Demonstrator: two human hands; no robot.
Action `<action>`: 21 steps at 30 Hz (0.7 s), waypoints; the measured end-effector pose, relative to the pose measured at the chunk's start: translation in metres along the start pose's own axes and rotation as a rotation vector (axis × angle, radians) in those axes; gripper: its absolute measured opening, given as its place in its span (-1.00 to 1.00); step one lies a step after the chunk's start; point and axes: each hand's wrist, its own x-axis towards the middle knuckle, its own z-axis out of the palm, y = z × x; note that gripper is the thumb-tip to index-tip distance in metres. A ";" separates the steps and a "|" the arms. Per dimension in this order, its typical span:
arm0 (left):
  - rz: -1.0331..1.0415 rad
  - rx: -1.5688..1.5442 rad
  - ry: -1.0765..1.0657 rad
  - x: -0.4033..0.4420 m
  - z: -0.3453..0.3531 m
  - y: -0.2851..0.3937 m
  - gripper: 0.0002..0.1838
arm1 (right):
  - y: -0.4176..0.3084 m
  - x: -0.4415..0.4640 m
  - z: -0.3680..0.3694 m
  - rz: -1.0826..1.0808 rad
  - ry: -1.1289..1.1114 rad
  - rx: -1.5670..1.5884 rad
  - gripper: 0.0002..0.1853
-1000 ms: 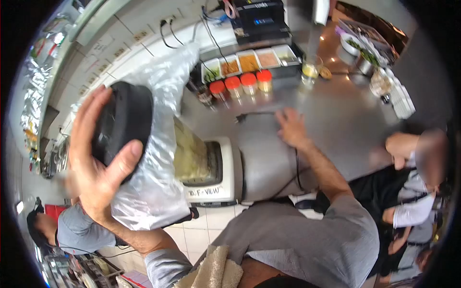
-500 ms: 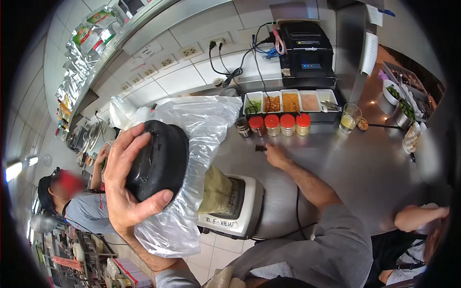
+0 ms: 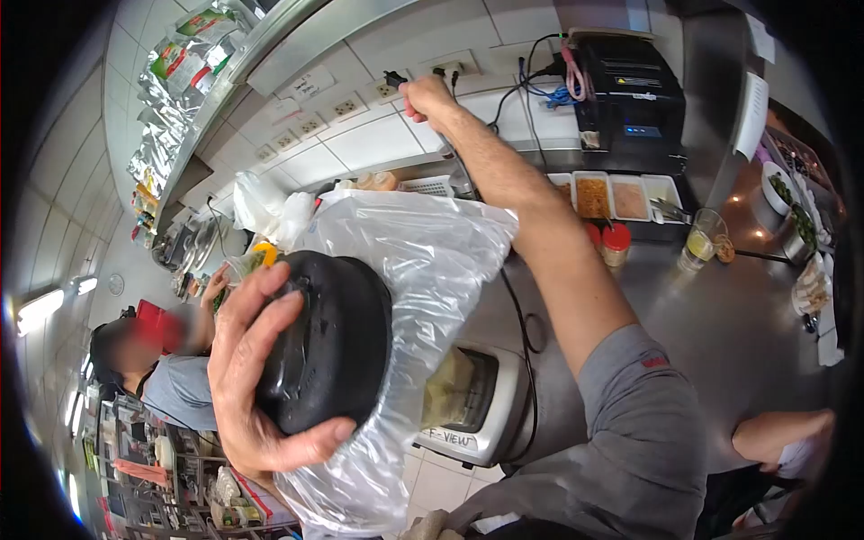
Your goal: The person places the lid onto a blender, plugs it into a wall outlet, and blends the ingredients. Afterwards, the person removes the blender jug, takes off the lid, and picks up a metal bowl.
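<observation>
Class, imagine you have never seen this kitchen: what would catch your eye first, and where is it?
Probably the big black lid, left of centre, gripped by the left hand over a crinkled plastic bag on the blender. Next, the right hand, stretched up to the wall sockets with a black plug.

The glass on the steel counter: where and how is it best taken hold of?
Probably best wrapped by a hand around the side wall of the glass, below the open rim, coming from the near side. It stands upright with a rounded wall; the food containers lie beyond it, and a small brown item crowds its right.
</observation>
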 end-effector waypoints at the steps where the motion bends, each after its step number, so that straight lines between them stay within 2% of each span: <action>1: 0.013 0.010 -0.006 0.000 0.000 0.000 -0.13 | 0.009 0.013 0.011 0.066 0.043 0.095 -0.79; 5: 0.024 0.036 -0.018 0.002 -0.001 -0.002 -0.13 | 0.058 0.041 0.042 0.168 0.158 0.253 -0.89; 9: 0.010 0.008 0.009 0.000 0.003 -0.007 -0.15 | 0.065 0.076 0.060 0.177 0.290 0.268 -0.86; 11: -0.018 0.012 0.023 -0.003 0.007 -0.008 -0.16 | 0.067 0.086 0.064 0.153 0.327 0.181 -0.86; 13: 0.006 -0.017 0.020 -0.007 0.009 -0.010 -0.03 | 0.088 0.106 0.067 0.183 0.330 0.165 -0.84; 15: 0.005 -0.018 0.026 -0.009 0.011 -0.011 -0.03 | 0.119 0.137 0.071 0.057 0.467 0.018 -0.86; 17: 0.014 -0.025 0.058 -0.010 0.013 -0.011 -0.03 | 0.129 0.151 0.069 0.019 0.515 -0.057 -0.84; 21: -0.033 -0.020 0.043 -0.012 0.013 -0.011 -0.01 | 0.116 0.154 0.060 0.109 0.465 0.027 -0.78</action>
